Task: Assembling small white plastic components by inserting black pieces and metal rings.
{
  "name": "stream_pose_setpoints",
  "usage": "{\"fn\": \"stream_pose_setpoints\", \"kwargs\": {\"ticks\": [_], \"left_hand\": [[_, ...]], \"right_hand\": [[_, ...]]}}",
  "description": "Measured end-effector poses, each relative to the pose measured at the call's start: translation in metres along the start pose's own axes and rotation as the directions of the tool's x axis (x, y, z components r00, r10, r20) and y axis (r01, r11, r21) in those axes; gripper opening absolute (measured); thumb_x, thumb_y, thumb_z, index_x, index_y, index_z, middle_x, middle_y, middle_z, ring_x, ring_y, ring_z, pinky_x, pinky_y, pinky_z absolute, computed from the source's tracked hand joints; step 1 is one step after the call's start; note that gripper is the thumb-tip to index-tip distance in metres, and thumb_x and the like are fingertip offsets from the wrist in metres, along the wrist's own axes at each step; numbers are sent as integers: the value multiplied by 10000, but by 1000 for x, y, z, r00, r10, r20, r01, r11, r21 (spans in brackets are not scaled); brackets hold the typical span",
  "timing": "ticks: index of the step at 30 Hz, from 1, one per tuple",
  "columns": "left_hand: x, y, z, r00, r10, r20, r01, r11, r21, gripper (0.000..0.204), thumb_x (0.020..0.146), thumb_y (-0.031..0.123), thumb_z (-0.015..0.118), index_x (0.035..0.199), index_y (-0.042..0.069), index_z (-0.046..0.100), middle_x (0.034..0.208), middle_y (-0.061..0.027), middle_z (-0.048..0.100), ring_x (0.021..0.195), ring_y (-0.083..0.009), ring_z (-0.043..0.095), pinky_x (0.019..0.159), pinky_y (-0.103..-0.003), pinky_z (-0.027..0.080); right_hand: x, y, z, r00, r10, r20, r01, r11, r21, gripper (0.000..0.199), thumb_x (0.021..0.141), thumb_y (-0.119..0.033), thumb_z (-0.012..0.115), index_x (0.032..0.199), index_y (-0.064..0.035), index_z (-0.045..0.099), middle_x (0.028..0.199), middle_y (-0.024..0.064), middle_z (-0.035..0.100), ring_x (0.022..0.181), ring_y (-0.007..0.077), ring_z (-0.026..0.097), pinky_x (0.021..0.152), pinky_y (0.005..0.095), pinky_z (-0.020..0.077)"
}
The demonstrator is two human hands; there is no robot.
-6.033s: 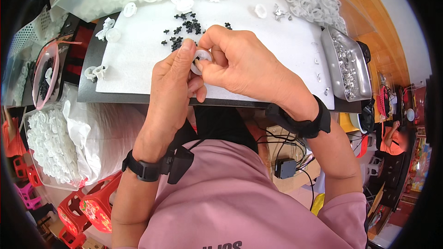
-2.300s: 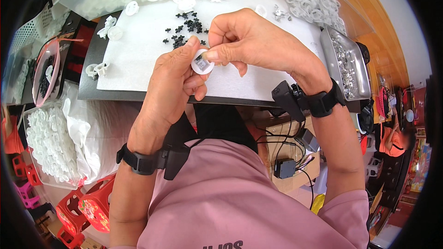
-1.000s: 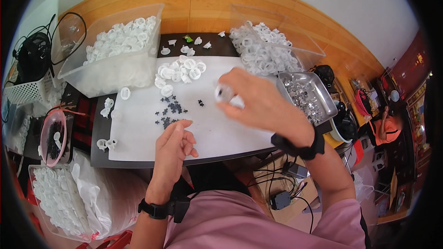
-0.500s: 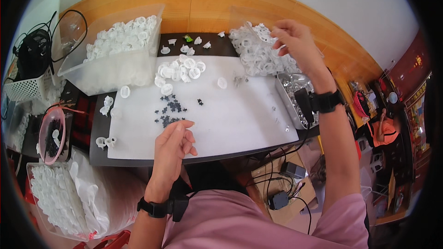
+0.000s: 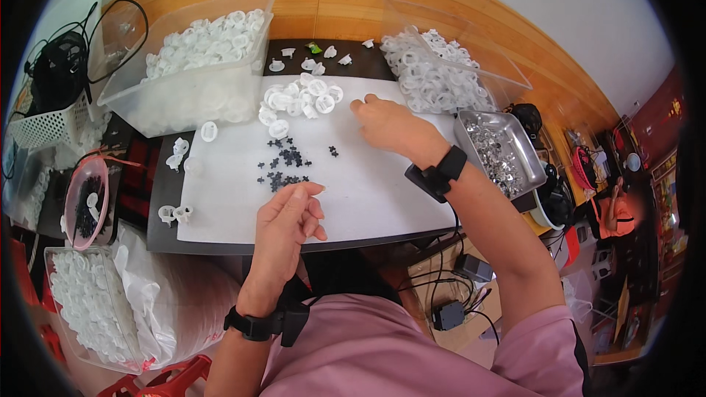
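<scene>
The right hand (image 5: pixel 384 122) rests on the white sheet (image 5: pixel 368 191) with fingers curled, reaching toward the pile of white round caps (image 5: pixel 301 99); a grip cannot be confirmed. The caps are small, ring-shaped and glossy, heaped at the sheet's far edge. The left hand (image 5: pixel 288 213) hovers loosely curled, empty, just beside the small black parts (image 5: pixel 285 165) scattered mid-sheet.

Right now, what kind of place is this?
Likely a small hand-assembly workbench: clear bins of white plastic caps, a metal tray of small metal parts, and tiny black pieces spread on a white sheet.
</scene>
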State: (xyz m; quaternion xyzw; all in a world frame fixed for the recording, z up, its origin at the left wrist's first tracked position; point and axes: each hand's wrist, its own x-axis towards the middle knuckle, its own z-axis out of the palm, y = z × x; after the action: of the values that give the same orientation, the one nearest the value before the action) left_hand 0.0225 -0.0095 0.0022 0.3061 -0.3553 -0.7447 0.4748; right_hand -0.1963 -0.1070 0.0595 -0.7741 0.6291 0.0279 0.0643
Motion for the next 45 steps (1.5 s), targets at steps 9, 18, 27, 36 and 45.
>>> {"fn": "stream_pose_setpoints", "kwargs": {"ticks": [9,18,27,36,45], "left_hand": [[0,1,1,1000,-7,17,7,1000,14,295,992,218,458,1076,-28,598,766,-35,558,571,-63,425,566,-256,487],[2,5,3,999,-25,-25,27,998,62,353,979,249,493,1157,-55,529,780,-39,531,619,-82,421,607,-278,483],[4,2,-2,999,6,34,-6,1000,9,362,973,214,517,1201,-67,510,938,-97,613,734,-124,590,634,-285,528],[3,1,-6,1000,29,1,-28,983,-180,338,986,198,483,1208,-49,544,894,-61,600,688,-95,521,701,-312,544],[4,3,-2,1000,-10,-21,5,983,-182,382,992,215,422,1185,-95,534,923,-67,592,705,-103,538,765,-351,555]], "right_hand": [[-4,14,10,995,-42,-93,44,999,13,279,783,-29,515,1040,77,492,1002,260,572,881,428,598,786,460,492],[-49,-49,-10,937,-339,-82,348,906,242,355,773,-18,545,1085,113,437,915,297,601,892,424,594,755,457,477],[-60,-83,-4,882,-453,-132,468,802,372,271,764,-72,604,931,71,445,854,222,611,774,398,618,668,435,496],[-67,-64,0,907,-377,-186,420,786,454,308,835,-157,563,1096,3,526,1039,175,588,910,337,600,731,390,478],[-61,-72,4,976,-207,-70,200,712,673,232,845,-213,587,784,10,611,676,151,634,634,317,615,584,401,472]]}}
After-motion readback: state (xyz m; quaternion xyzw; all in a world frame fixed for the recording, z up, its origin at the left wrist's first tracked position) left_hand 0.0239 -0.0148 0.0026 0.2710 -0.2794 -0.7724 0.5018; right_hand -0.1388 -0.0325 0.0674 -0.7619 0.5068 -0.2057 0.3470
